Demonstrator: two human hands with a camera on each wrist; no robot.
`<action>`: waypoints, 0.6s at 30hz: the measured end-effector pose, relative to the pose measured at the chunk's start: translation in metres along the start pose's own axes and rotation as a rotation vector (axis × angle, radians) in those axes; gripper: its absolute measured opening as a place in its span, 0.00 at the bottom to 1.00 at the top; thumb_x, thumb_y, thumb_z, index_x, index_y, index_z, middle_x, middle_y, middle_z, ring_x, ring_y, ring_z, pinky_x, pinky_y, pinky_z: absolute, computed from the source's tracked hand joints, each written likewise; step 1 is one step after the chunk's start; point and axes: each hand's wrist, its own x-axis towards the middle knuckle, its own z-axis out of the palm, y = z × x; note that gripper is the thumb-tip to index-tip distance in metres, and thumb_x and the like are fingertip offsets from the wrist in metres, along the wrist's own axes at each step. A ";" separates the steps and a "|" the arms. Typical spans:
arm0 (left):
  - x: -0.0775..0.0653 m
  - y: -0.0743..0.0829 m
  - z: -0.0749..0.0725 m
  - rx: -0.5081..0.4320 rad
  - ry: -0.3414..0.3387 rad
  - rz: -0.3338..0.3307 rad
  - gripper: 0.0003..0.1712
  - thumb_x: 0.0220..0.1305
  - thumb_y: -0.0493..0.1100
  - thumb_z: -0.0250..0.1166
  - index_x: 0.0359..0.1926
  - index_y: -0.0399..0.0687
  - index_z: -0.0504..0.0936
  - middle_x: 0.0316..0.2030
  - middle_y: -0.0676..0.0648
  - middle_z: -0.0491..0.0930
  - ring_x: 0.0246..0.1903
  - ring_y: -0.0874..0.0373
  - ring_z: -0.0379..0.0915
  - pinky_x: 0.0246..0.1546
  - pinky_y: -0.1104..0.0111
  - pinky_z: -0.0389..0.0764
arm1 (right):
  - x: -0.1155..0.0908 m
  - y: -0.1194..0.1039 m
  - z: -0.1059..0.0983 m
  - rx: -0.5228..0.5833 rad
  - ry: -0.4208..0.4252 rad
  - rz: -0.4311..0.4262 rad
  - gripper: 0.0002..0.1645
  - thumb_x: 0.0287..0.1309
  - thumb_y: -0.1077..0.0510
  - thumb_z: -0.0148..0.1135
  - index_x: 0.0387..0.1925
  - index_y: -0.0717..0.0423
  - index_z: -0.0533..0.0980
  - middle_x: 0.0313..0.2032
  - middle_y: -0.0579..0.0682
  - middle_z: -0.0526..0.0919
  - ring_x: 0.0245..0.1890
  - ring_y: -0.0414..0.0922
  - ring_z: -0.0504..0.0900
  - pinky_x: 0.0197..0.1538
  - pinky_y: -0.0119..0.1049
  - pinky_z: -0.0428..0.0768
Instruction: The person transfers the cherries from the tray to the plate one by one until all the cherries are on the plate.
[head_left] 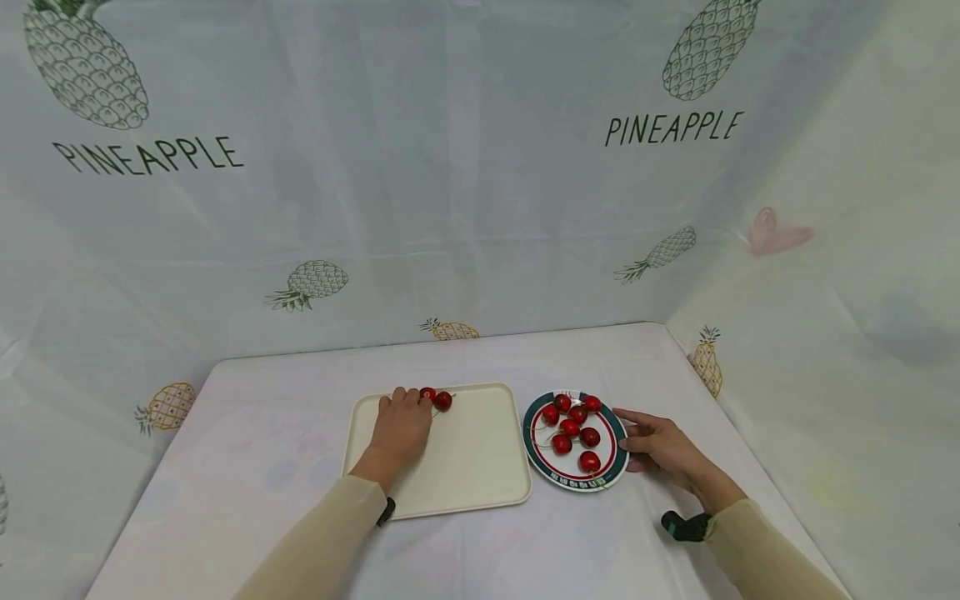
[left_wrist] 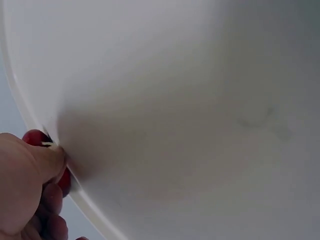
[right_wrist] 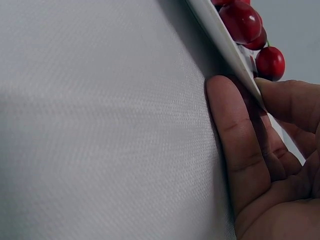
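My left hand [head_left: 402,427] is over the upper left part of a cream tray [head_left: 480,467], fingers curled down. In the left wrist view its thumb and fingers close around a red cherry [left_wrist: 65,183], largely covered by the hand. Two dark red cherries, one of them a stemmed cherry [head_left: 443,401], lie just right of the fingertips. On the right, my right hand [head_left: 663,450] pinches the rim of a round plate [head_left: 534,450] with a green band, thumb on top and fingers below. Several red cherries [head_left: 570,427] with stems lie on that plate.
Tray and plate stand side by side, almost touching, on a table covered with white cloth [head_left: 247,467]. Behind the table hangs a pale curtain [head_left: 465,192] printed with pineapples. A dark wrist device [head_left: 686,526] sits at the right sleeve.
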 end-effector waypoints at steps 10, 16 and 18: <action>-0.002 0.001 0.001 -0.012 0.026 0.007 0.09 0.79 0.35 0.54 0.48 0.36 0.79 0.44 0.39 0.76 0.43 0.44 0.66 0.46 0.49 0.70 | 0.000 0.000 0.001 -0.005 0.003 -0.002 0.40 0.71 0.64 0.63 0.80 0.56 0.62 0.64 0.67 0.77 0.41 0.49 0.86 0.43 0.43 0.89; 0.000 0.000 0.000 -0.015 0.072 0.051 0.08 0.78 0.36 0.54 0.48 0.37 0.79 0.40 0.42 0.74 0.42 0.44 0.65 0.45 0.50 0.69 | 0.000 -0.001 0.000 -0.004 -0.008 -0.009 0.40 0.72 0.64 0.63 0.80 0.56 0.61 0.64 0.67 0.78 0.41 0.49 0.86 0.43 0.43 0.89; 0.001 0.001 -0.001 -0.016 0.081 0.064 0.08 0.78 0.36 0.54 0.49 0.37 0.79 0.39 0.42 0.73 0.42 0.45 0.65 0.45 0.51 0.70 | 0.000 -0.001 0.000 -0.004 -0.008 -0.008 0.40 0.71 0.64 0.63 0.80 0.56 0.61 0.64 0.66 0.78 0.41 0.49 0.86 0.43 0.43 0.89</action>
